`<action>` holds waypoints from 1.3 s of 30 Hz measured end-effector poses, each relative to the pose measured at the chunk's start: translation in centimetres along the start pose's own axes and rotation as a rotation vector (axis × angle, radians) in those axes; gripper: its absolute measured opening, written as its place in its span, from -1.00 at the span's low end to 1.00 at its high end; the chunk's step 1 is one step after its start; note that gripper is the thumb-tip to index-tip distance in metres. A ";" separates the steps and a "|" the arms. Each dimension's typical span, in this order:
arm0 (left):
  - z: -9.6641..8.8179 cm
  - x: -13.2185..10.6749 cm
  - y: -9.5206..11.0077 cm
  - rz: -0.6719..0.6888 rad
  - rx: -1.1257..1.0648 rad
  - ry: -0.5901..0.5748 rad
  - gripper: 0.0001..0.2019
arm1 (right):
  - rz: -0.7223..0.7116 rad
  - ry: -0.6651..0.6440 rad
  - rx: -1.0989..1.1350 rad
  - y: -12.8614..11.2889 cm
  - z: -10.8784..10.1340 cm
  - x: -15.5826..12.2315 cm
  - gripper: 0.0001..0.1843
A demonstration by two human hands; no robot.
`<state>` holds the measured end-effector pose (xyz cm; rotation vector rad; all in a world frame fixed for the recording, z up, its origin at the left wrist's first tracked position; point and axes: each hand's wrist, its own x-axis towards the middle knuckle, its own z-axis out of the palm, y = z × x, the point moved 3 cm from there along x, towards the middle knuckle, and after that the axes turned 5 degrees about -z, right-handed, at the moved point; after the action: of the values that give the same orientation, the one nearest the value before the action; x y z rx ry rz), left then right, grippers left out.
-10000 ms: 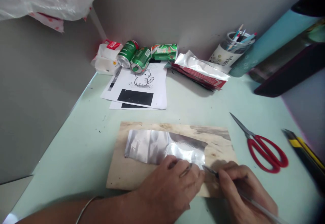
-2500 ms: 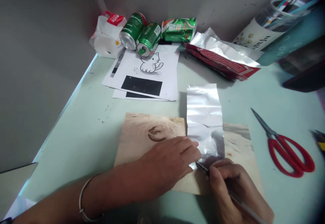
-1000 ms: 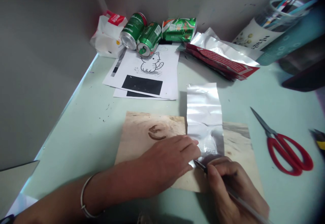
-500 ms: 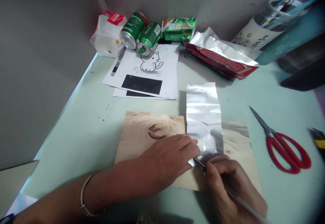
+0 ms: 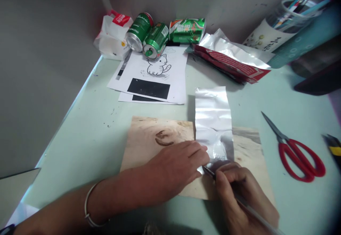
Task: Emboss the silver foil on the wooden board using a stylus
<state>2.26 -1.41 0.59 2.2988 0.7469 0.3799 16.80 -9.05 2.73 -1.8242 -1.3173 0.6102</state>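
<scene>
A silvery foil strip, creased across its length, lies over a wooden board that has a dark curved mark. My left hand rests palm down on the board, its fingertips on the foil's lower left edge and the thumb apart below them. In my right hand is a pen with a clear barrel, gripped near its dark point. The pen tip meets the foil's lower left corner, just beside my left fingers. The strip's bottom end is partly hidden by both hands.
Red-handled scissors lie to the right, near a black and yellow tool. Behind are printed sheets with a cat drawing, green cans, a white bag, a red and silver packet and a brush cup.
Almost nothing differs. My right hand and the pen have shifted very slightly to the left; my left hand keeps its place on the foil.
</scene>
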 end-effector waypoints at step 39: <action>-1.0 -0.2 0.0 -0.104 -0.150 -0.066 -0.86 | 0.278 0.047 0.718 2.6 -2.0 0.9 -0.69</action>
<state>1.70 -1.00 1.28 2.1130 0.7744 0.3003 20.11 -9.21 1.79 -1.4027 -0.6744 1.0251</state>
